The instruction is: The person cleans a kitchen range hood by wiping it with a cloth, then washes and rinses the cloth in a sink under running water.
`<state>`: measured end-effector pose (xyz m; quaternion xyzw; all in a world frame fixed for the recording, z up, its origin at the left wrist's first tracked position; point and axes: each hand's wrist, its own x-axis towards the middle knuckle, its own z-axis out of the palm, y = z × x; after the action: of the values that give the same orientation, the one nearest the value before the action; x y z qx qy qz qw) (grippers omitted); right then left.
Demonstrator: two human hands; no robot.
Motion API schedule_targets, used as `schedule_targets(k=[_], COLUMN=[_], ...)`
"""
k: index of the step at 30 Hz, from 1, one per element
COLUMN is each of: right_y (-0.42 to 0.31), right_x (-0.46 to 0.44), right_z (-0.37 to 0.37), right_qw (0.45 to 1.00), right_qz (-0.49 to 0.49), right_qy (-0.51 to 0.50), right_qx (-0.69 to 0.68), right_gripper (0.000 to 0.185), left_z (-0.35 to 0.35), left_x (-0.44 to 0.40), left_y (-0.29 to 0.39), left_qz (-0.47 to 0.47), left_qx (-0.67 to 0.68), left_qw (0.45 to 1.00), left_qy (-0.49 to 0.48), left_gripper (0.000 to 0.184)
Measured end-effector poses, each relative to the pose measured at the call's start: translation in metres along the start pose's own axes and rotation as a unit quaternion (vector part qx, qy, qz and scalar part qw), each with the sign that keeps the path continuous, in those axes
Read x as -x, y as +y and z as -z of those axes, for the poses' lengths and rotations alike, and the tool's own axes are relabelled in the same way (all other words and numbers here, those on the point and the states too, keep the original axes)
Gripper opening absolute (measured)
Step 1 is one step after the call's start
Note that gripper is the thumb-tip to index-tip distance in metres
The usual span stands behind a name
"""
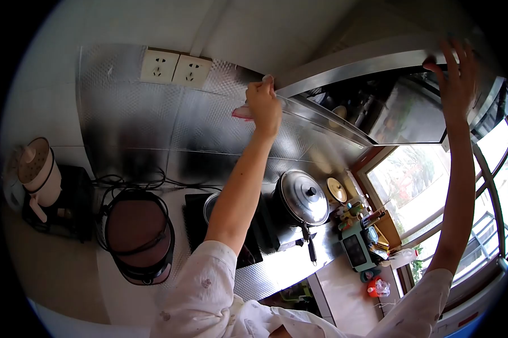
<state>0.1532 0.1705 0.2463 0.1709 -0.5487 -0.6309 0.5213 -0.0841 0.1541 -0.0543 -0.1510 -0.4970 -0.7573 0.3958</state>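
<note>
My left hand is raised and closed around a thin white cloth with a reddish edge. It is at the near-left corner of the range hood, against or very close to its metal edge. My right hand is up at the hood's right part with fingers spread, resting on or near the metal rim; exact contact is hard to make out. Beneath the rim, the hood's dark underside and a glossy panel show.
A lidded pan stands on the stove below. To the left are a brown electric griddle with cords and a lidded pot. Wall sockets, a green appliance, bottles and a window surround the counter.
</note>
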Motion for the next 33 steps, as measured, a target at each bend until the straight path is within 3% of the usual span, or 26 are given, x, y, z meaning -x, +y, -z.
schedule_targets(k=[1, 2, 4, 6, 9, 11, 13, 17, 19, 22, 24, 26, 27, 28, 33], right_y=[0.000, -0.002, -0.003, -0.003, -0.002, -0.002, -0.004, -0.008, -0.004, -0.004, -0.006, -0.008, -0.007, -0.006, -0.005], right_x=[0.000, -0.001, -0.004, -0.002, -0.001, -0.001, 0.000, -0.003, -0.005, -0.003, -0.003, -0.003, -0.003, -0.002, -0.001], right_z=[0.001, 0.002, 0.002, 0.003, 0.003, 0.002, 0.004, 0.006, 0.006, 0.006, 0.005, 0.005, 0.006, 0.004, 0.003], right_qw=[1.000, 1.000, 1.000, 1.000, 1.000, 1.000, 1.000, 1.000, 0.999, 0.999, 0.999, 0.999, 0.999, 0.999, 0.999], right_qz=[-0.001, -0.004, -0.008, -0.003, -0.001, -0.006, -0.012, -0.019, -0.020, -0.014, -0.032, -0.035, -0.033, -0.033, -0.029], right_qy=[-0.004, -0.004, 0.003, -0.003, -0.007, -0.013, -0.023, -0.017, -0.018, -0.042, -0.035, -0.030, -0.027, -0.027, -0.028], right_qx=[0.006, 0.007, 0.009, 0.001, -0.001, 0.002, 0.008, 0.006, 0.020, 0.010, 0.011, 0.009, 0.011, 0.011, 0.018], right_gripper=[0.056, 0.054, 0.053, 0.054, 0.054, 0.053, 0.053, 0.051, 0.050, 0.050, 0.050, 0.050, 0.050, 0.050, 0.050], left_z=[0.003, 0.001, -0.010, -0.016, -0.010, 0.002, 0.013, 0.009, -0.004, -0.001, 0.003, 0.020, 0.025, 0.028, 0.011], left_x=[-0.006, -0.006, -0.017, -0.029, -0.030, -0.019, -0.014, -0.029, -0.033, -0.025, -0.018, -0.012, -0.008, -0.010, -0.004], left_y=[0.012, 0.031, 0.099, 0.149, 0.129, 0.097, 0.072, 0.100, 0.131, 0.123, 0.080, 0.014, -0.007, -0.022, 0.004], left_qz=[0.034, -0.065, -0.131, -0.129, -0.125, -0.104, -0.049, -0.080, -0.129, -0.099, -0.113, 0.025, 0.016, 0.074, 0.030], left_qx=[0.024, -0.012, 0.078, 0.142, 0.148, 0.108, 0.097, 0.033, 0.131, 0.156, 0.044, -0.022, -0.060, -0.011, -0.004], left_qw=[0.999, 0.998, 0.988, 0.981, 0.981, 0.989, 0.993, 0.994, 0.983, 0.983, 0.993, 0.998, 0.997, 0.995, 0.998], left_qy=[-0.012, -0.001, 0.032, 0.042, -0.017, -0.008, -0.039, -0.062, -0.006, -0.004, 0.009, -0.054, -0.053, -0.059, -0.050], left_gripper=[0.021, 0.022, 0.022, 0.021, 0.023, 0.021, 0.017, 0.013, 0.012, 0.012, 0.015, 0.018, 0.019, 0.021, 0.016])
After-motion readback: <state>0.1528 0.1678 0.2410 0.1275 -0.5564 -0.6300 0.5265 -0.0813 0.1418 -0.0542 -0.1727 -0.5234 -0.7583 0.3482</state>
